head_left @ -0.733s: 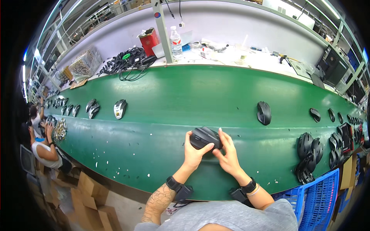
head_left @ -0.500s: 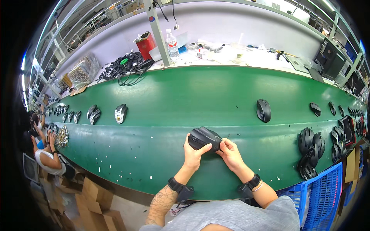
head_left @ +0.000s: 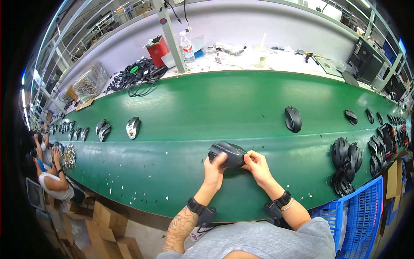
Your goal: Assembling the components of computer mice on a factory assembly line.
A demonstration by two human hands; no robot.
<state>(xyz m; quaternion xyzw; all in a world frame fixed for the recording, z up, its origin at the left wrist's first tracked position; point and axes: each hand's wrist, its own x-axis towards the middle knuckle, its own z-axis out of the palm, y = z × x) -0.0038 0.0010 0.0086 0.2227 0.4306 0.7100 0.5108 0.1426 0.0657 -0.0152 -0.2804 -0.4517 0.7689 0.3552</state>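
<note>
A black computer mouse (head_left: 231,154) is held just above the green worktop, its rounded back toward the right. My left hand (head_left: 214,170) grips its left end, thumb pressed on the side nearest me. At its right end, the fingers of my right hand (head_left: 256,166) pinch the edge. The undersides of both hands' grips are hidden. Farther off on the green surface lie another black mouse (head_left: 293,119) to the right and a mouse with a silver and white shell (head_left: 133,128) to the left.
Stacked black mouse shells (head_left: 345,162) sit at the right, by a blue plastic basket (head_left: 360,216). More mice (head_left: 103,129) line the left. A cable pile (head_left: 138,75), red box (head_left: 158,51) and bottle (head_left: 186,48) stand on the back shelf. Co-workers (head_left: 56,181) sit far left.
The mouse has been turned slightly in my hands, so more of its top faces me. My left thumb has shifted up and left along it. The view has tilted a little.
</note>
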